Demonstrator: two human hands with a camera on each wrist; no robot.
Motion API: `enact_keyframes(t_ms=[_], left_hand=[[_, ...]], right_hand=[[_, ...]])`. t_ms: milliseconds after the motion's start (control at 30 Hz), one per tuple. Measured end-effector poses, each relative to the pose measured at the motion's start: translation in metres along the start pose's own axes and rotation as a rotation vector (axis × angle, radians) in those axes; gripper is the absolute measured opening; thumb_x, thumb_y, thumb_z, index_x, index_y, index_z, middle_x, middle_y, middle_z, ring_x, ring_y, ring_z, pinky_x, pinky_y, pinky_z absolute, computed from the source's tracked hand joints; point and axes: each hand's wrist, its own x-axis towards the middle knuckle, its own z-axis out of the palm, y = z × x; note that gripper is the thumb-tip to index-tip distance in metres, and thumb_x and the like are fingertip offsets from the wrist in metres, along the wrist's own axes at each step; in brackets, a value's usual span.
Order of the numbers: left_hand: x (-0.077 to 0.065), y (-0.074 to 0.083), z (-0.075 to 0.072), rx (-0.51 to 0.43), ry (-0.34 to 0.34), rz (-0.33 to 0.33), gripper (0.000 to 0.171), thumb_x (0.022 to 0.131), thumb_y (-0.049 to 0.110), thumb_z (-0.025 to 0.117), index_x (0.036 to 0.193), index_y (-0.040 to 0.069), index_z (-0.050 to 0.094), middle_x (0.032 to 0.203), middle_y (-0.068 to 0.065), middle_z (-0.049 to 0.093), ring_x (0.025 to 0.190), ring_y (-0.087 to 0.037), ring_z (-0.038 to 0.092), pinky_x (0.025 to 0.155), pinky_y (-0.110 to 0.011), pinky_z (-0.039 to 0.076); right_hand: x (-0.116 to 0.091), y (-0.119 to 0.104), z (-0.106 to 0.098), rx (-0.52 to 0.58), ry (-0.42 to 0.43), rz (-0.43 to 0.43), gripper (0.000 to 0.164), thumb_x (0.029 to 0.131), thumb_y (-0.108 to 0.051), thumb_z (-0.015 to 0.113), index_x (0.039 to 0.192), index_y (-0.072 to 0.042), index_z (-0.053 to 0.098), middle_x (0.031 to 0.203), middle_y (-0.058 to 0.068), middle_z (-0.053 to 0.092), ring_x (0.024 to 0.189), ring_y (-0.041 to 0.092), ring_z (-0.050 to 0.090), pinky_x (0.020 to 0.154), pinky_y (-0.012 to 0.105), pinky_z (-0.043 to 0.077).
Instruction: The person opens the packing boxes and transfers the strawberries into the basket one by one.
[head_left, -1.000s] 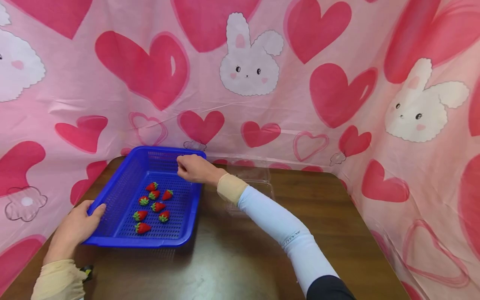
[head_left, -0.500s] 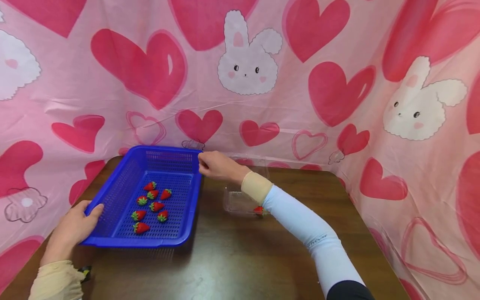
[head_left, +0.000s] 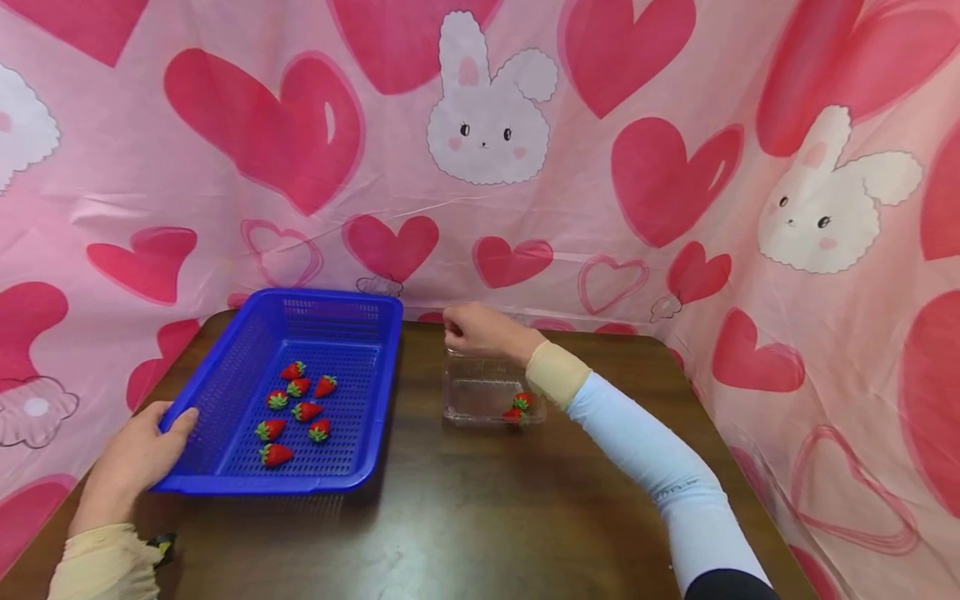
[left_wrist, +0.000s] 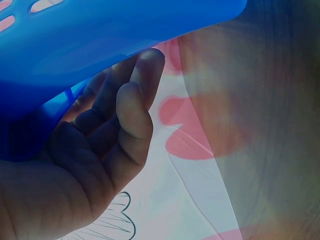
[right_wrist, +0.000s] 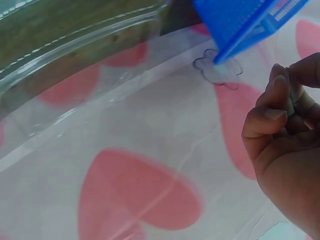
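At the left of the table stands a blue plastic basket [head_left: 375,433] with several strawberries [head_left: 306,411] spread on its floor. My left hand [head_left: 135,454] grips its near left edge, thumb over the rim. In the left wrist view, curled fingers [left_wrist: 132,112] lie against the outside of the basket [left_wrist: 115,45]. My right hand [head_left: 483,329] hovers above the back of a clear plastic box [head_left: 480,404], which has two strawberries [head_left: 519,407] at its right end. In the right wrist view, the fingers [right_wrist: 265,122] are curled with tips together; nothing shows between them.
The brown wooden table [head_left: 487,517] carries both containers. A pink curtain [head_left: 397,183] with hearts and rabbits hangs close behind the table and along its sides. A small dark object [head_left: 163,547] shows beside the left wrist.
My right hand has moved right, from above the basket's far right corner to above the clear box. The box and its strawberries have come into sight. My left hand keeps its grip.
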Motion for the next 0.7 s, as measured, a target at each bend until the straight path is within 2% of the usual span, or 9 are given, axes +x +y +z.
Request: enact_keyframes(t_ms=[233,400,533,700], left_hand=[[-0.001,0.001,-0.001,-0.002,-0.022,-0.025,0.066,0.104,0.042,0.035,0.135,-0.017,0.032,0.123,-0.046,0.044,0.102,-0.058,0.049,0.083,-0.067,0.042],[-0.001,0.002,0.000,-0.003,-0.009,-0.017,0.066,0.104,0.042,0.035,0.134,-0.017,0.033,0.122,-0.046,0.044,0.101,-0.059,0.049,0.083,-0.068,0.042],[-0.001,0.001,0.000,-0.006,0.007,0.003,0.063,0.104,0.040,0.037,0.133,-0.016,0.035,0.118,-0.046,0.047,0.097,-0.058,0.052,0.080,-0.066,0.044],[0.000,0.000,-0.001,-0.012,-0.017,-0.002,0.066,0.104,0.041,0.036,0.134,-0.017,0.033,0.117,-0.046,0.047,0.094,-0.055,0.053,0.078,-0.065,0.045]], right_hand=[[-0.016,0.018,0.005,-0.034,-0.040,0.050,0.012,0.088,-0.012,0.059,0.077,-0.011,0.053,0.063,-0.004,0.043,0.059,0.010,0.040,0.057,0.023,0.037],[-0.034,0.028,0.012,-0.060,-0.084,0.107,0.015,0.088,-0.013,0.061,0.075,-0.012,0.053,0.062,-0.005,0.041,0.057,0.009,0.039,0.054,0.023,0.034],[-0.048,0.036,0.020,-0.039,-0.170,0.156,0.016,0.089,-0.011,0.063,0.076,-0.010,0.056,0.061,-0.005,0.043,0.056,0.009,0.039,0.052,0.023,0.034],[-0.061,0.043,0.032,-0.022,-0.348,0.230,0.006,0.089,-0.009,0.067,0.084,-0.008,0.064,0.068,-0.004,0.054,0.060,0.010,0.046,0.056,0.024,0.043]])
